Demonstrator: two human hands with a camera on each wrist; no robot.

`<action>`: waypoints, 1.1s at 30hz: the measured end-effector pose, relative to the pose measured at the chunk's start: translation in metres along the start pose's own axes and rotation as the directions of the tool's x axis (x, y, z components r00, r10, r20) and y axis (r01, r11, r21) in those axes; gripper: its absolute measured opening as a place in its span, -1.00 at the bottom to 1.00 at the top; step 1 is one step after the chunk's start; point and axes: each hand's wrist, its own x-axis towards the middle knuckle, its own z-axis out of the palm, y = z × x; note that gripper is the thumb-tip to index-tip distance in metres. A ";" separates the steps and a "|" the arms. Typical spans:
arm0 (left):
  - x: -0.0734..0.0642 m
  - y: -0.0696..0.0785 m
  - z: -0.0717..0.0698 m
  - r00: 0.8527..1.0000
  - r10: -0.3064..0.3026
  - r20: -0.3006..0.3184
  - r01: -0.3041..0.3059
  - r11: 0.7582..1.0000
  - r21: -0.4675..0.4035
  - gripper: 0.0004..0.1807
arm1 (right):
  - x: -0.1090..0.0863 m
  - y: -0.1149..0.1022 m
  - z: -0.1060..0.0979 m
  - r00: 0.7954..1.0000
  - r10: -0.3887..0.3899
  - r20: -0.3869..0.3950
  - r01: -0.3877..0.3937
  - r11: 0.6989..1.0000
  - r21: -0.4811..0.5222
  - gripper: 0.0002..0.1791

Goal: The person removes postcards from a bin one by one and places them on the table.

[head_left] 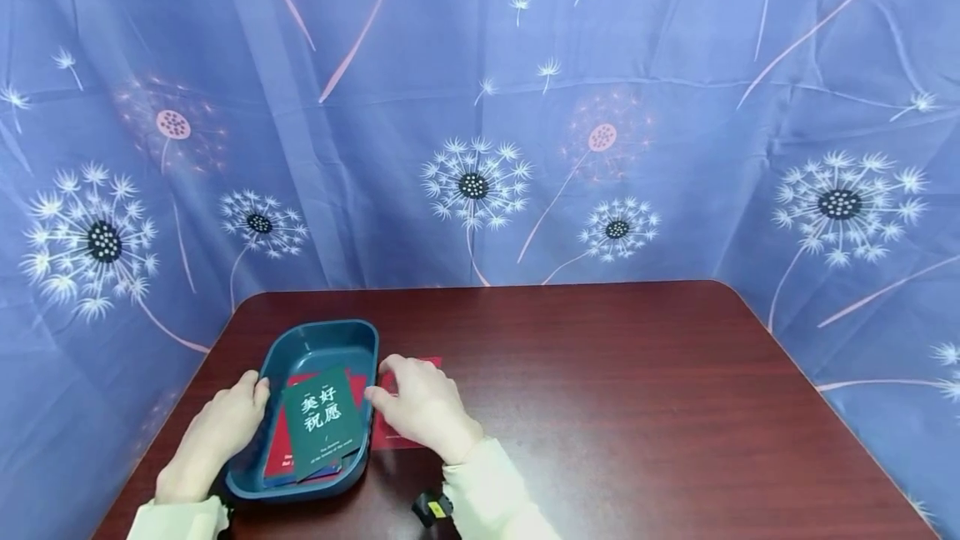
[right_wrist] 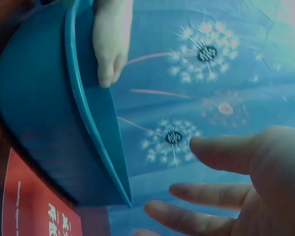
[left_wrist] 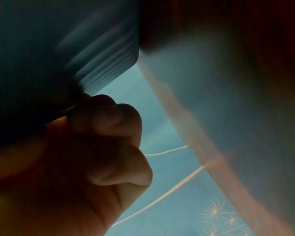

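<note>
1. Clock directions follow the head view, with 12 o'clock at the far side.
2. A deep, teal-blue, round-cornered plastic bin [head_left: 258, 461] stands toward 9 o'clock on a glossy, reddish-brown, wood-grained counter [head_left: 637, 398]; its long axis runs roughly from 1 to 7 o'clock.
3. The left grip [head_left: 221, 423] is clasped on the bin's rim at about 9 o'clock, its fingers bent against the wall; the left wrist view, though dark, shows them curled.
4. The right grip [head_left: 420, 402] is released, at 3 o'clock from the bin. The right wrist view shows its fingers spread and apart from the bin's wall, holding nothing.
5. Inside the bin, a dark green rectangular card with large white characters [head_left: 322, 423] lies uppermost, slightly turned.
6. Beneath it, red printed paper pieces [head_left: 279, 450] show at the green card's 8 and 2 o'clock edges, and a narrow blue edge peeks out near 6 o'clock.
7. A flat red rectangular card with pale print [head_left: 393, 440] lies on the counter just beside the bin's 3 o'clock side, partly hidden under the right grip in the head view.
8. A small black device with a yellow label [head_left: 432, 509] sits by the right cream-coloured sleeve [head_left: 487, 490].
9. A blue curtain with dandelion prints [head_left: 480, 65] hangs at 12 o'clock.
</note>
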 end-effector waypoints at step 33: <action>0.001 0.001 -0.001 1.000 0.005 -0.016 -0.005 1.000 -0.009 -0.67 | 0.062 -0.036 0.101 0.966 -0.086 0.245 0.233 0.703 -0.672 -0.34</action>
